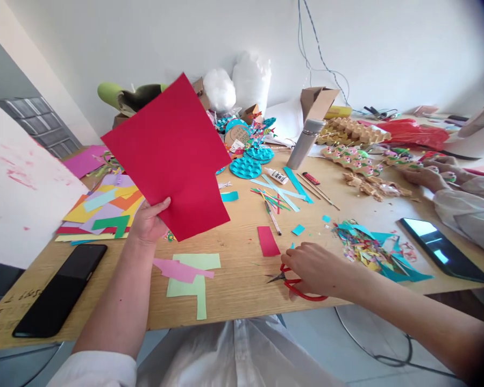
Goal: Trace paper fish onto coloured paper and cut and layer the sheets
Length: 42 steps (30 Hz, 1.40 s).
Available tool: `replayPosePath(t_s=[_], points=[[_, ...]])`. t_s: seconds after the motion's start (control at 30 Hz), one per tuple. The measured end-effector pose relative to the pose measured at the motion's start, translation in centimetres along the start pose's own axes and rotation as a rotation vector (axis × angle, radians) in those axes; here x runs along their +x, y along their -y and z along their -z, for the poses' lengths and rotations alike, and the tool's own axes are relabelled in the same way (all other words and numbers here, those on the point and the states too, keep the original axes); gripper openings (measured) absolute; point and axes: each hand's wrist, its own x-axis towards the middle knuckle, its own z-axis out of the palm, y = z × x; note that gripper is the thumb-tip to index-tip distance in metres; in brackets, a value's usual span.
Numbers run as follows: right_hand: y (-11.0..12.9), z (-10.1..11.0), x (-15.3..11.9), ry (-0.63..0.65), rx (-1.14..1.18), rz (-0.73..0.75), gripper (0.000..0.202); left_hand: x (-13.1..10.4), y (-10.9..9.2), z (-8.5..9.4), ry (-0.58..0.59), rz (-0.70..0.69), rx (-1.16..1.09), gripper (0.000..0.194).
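Observation:
A large red paper sheet (pixel 173 156) with a notch cut from its right side is raised above the table. My left hand (pixel 149 221) pinches its lower left edge, thumb in front. My right hand (pixel 312 269) is closed on red-handled scissors (pixel 302 293) near the table's front edge, their blades pointing left. Just above the blades lies a small red paper piece (pixel 268 241). Light green paper (pixel 199 301) and a pink paper strip (pixel 179 270) lie below the red sheet.
Phones lie at left (pixel 60 290) and right (pixel 443 250). Colored paper (pixel 105 207) is stacked at left. Scraps (pixel 371 247), a glue bottle (pixel 277 175) and a grey bottle (pixel 304 145) are on the table (pixel 237 301). Another person's hands (pixel 431 174) are at the right.

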Motion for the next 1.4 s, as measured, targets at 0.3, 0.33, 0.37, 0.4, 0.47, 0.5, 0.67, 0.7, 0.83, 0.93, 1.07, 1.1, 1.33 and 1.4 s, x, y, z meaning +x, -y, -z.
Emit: replayPosePath(t_s=[0.3,0.33,0.37,0.4,0.47,0.5,0.67,0.7,0.83,0.93,1.07,1.1,1.33,1.4], points=[[0.2,-1.1,0.1,-0.105,0.09,0.061,0.037,0.3,-1.3,0.3,-0.07,-0.137,-0.002,0.034],[0.1,-1.2,0.1,-0.109,0.116,0.061,0.033,0.3,-1.6,0.4,-0.075,-0.153,-0.003,0.033],[0.0,-1.3,0.0,-0.116,0.14,0.067,0.028,0.2,-1.9,0.5,-0.08,-0.167,-0.001,0.032],[0.0,-1.3,-0.1,-0.129,0.164,0.078,0.024,0.1,-2.2,0.5,-0.085,-0.18,0.003,0.03],[-0.1,-1.3,-0.3,-0.156,0.218,0.101,0.021,-0.2,-2.8,0.6,-0.094,-0.197,0.012,0.026],[-0.2,-1.2,-0.4,-0.162,0.252,0.103,0.02,-0.4,-3.1,0.7,-0.097,-0.199,0.014,0.026],[-0.1,-0.4,0.6,-0.224,0.359,-0.071,0.017,-1.2,-4.0,1.4,-0.136,-0.229,-0.037,0.031],[0.0,-0.4,1.1,-0.235,0.326,-0.167,0.021,-1.3,-4.0,1.6,-0.145,-0.236,-0.049,0.032],[0.6,-0.8,3.7,-0.189,0.119,-0.469,0.039,-1.2,-3.7,2.4,-0.176,-0.228,-0.052,0.033],[1.2,-1.0,5.1,-0.191,0.079,-0.487,0.043,-1.1,-3.3,2.8,-0.171,-0.209,-0.039,0.032],[1.6,-0.6,5.8,-0.214,0.15,-0.408,0.03,-1.1,-2.9,3.0,-0.137,-0.188,-0.047,0.034],[1.6,-0.5,5.8,-0.216,0.171,-0.391,0.026,-1.1,-2.8,3.0,-0.139,-0.184,-0.048,0.035],[1.1,-0.7,5.4,-0.15,0.156,-0.524,0.039,-1.1,-2.6,2.9,-0.166,-0.155,-0.059,0.036],[1.0,-0.9,5.4,-0.13,0.206,-0.524,0.038,-1.1,-2.6,2.8,-0.165,-0.158,-0.063,0.035]])
